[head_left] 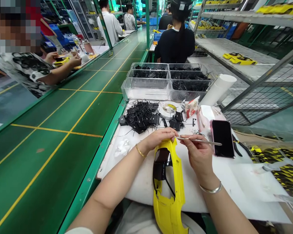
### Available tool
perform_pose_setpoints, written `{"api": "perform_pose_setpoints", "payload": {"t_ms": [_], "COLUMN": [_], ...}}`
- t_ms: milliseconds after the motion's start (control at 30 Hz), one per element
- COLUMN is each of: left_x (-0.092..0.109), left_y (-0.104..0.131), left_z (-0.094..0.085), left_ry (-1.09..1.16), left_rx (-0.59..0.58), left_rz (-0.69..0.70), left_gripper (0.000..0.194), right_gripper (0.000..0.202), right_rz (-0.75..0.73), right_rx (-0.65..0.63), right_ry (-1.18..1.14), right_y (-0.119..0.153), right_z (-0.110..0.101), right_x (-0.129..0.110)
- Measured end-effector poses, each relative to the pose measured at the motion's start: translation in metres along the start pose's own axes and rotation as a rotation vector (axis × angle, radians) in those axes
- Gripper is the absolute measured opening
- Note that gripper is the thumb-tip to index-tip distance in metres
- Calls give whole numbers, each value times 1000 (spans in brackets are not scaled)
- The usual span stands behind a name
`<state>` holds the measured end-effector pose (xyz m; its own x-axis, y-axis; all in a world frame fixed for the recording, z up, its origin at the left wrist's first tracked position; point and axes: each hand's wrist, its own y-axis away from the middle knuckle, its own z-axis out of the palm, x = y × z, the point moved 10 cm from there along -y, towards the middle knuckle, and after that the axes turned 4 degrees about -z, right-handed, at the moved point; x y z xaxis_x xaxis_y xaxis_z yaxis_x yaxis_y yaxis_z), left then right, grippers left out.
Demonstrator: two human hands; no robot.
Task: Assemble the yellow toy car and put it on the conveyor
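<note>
A yellow toy car body (179,182) with a dark window piece (161,161) extends from the white worktop (136,185) over the near edge. My left hand (160,138) is closed on its far end. My right hand (199,152) pinches a thin metal tool (205,141), whose left end meets the car's far end by my left fingertips. Any small part between the fingers is too small to make out. Beyond my hands lie a heap of black parts (141,117) and a smaller black pile (177,122).
A clear divided tray (146,92) stands behind the heap. The phone (223,138), pliers (241,148) and white roll (219,89) are at the right. A green conveyor (83,136) runs along the left; a metal rack (249,68) stands at right. Other people sit beyond.
</note>
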<state>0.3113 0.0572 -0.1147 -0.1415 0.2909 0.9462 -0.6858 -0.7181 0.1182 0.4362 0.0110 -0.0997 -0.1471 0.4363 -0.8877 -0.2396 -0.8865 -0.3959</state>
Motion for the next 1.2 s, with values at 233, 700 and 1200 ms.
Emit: {"api": "perform_pose_setpoints", "payload": {"t_ms": [233, 700, 1200], "left_x": [-2, -3, 1], "left_y": [-1, -2, 0], "left_z": [-2, -1, 1], "left_ry": [-12, 8, 28], "left_rx": [7, -19, -3], "left_rz": [-10, 0, -41], "left_gripper": [31, 32, 36], "right_gripper": [15, 15, 15], "right_rz": [-127, -219, -208], "right_rx": [5, -2, 10], "right_ry": [94, 187, 190], "right_y": [3, 8, 7], "right_z": [5, 13, 12], "right_x": [-20, -35, -35]}}
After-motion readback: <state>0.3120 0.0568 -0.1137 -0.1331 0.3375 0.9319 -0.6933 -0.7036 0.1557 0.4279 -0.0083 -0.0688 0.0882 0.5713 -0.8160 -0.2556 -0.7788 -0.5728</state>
